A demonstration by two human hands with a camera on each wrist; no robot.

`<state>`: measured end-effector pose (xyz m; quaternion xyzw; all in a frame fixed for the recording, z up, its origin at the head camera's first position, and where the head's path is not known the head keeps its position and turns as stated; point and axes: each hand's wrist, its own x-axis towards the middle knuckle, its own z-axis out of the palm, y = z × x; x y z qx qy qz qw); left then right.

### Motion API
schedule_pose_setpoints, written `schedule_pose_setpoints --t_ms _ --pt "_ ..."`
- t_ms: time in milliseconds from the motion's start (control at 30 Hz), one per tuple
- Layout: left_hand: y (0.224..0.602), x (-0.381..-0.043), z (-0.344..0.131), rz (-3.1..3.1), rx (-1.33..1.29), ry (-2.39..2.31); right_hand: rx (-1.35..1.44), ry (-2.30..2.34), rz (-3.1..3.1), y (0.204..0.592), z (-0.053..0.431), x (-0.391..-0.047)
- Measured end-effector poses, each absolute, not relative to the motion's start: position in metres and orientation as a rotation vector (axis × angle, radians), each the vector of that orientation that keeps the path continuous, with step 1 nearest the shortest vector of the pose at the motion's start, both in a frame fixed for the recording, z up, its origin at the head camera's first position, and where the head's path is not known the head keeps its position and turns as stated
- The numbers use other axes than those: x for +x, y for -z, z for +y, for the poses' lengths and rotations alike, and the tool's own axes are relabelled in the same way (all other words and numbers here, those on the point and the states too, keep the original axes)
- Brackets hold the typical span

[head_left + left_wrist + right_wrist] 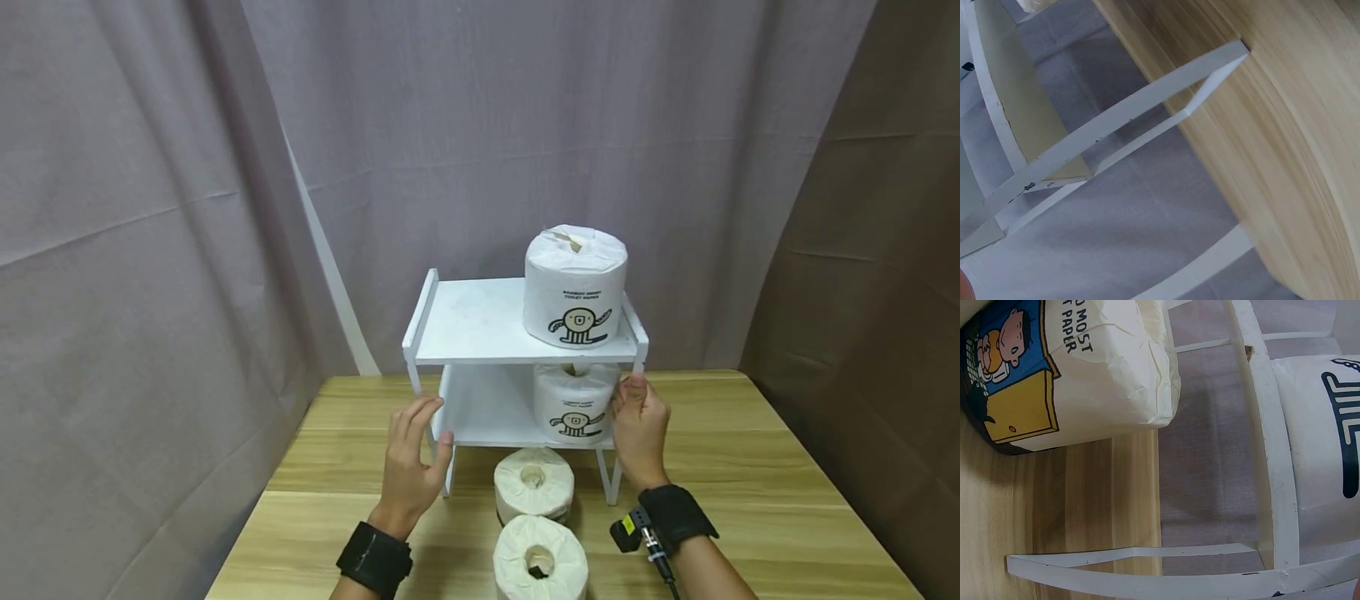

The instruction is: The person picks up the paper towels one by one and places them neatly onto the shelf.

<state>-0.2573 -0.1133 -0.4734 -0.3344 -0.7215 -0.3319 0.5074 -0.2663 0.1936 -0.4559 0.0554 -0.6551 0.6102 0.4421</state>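
A white two-tier shelf rack [476, 321] stands on the table. One wrapped toilet paper roll [576, 287] sits upright on the right of its top tier, and another roll [576, 404] on the lower tier beneath. My right hand [640, 429] grips the rack's right side post beside the lower roll, thumb pointing up. At the left side post, my left hand [412, 462] holds nothing, its fingers bent loosely and the thumb apart. A fingertip [965, 289] peeks in at the corner of the left wrist view.
Two more toilet paper rolls, a farther one [534, 483] and a nearer one [540, 558], stand in line before the rack on the wooden table [750, 500]. Grey curtains [465, 125] hang behind and at the left; a brown one [862, 292] hangs at the right.
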Motion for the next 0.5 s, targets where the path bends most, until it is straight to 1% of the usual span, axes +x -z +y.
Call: schedule_pose_setpoints --t_ms 267,500 --pt "0.478 -0.255 -0.112 -1.832 -0.996 0.739 0.144 -1.527 -1.618 0.440 0.188 -0.253" --pt "0.487 -0.251 -0.112 -1.900 -1.064 0.724 0.139 -1.530 -1.637 0.453 0.193 -0.263"
